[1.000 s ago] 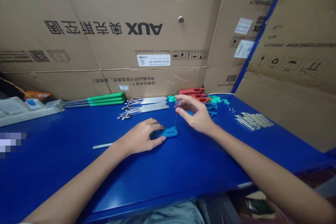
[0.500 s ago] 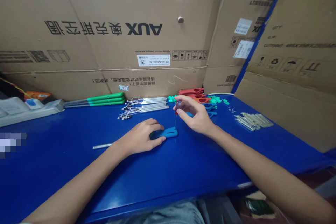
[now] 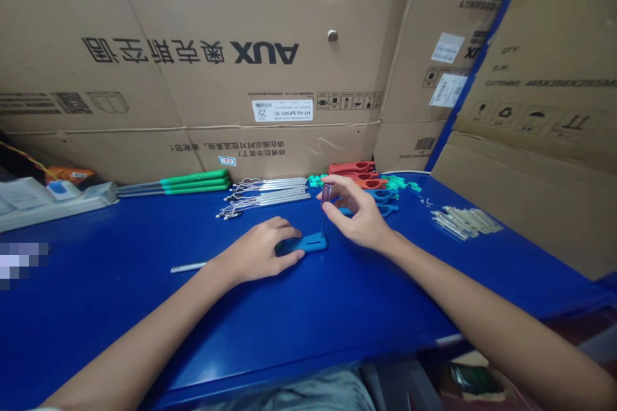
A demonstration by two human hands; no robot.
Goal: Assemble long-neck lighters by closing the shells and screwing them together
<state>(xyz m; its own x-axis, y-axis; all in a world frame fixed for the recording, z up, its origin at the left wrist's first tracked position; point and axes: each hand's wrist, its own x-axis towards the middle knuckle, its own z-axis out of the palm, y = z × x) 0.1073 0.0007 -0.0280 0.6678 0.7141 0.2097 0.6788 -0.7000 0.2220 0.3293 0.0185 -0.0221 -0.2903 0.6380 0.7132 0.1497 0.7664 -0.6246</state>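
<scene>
Large corrugated cardboard cartons (image 3: 193, 13), printed upside down with the AUX brand and Chinese lettering, wall off a workbench with a glossy blue top (image 3: 120, 340), where a seated person works with both bare hands, held apart. The left hand (image 3: 258, 253) rests over one end of a flat blue plastic holder (image 3: 308, 244), pressing it to the bench, with the fingers curled around it. The right hand (image 3: 359, 215) hovers just beyond, pinching between thumb and fingers an upright slim pick (image 3: 326, 194) with a translucent purple handle. Its thin metal shaft points straight down toward the holder's upper edge, though whether the tip touches cannot be told from here.

Laid out along the far edge of the bench are three long green-handled rods (image 3: 195, 181), a row of silver rods trailing fine wires (image 3: 267, 192), red and orange plastic pieces (image 3: 357, 171), blue plastic clips (image 3: 380, 209) close behind the right hand, small teal plastic parts (image 3: 398, 183), and a cluster of pale slender tubes (image 3: 465, 221). A single silver rod (image 3: 187, 267) lies on the bench just beside the left wrist.
</scene>
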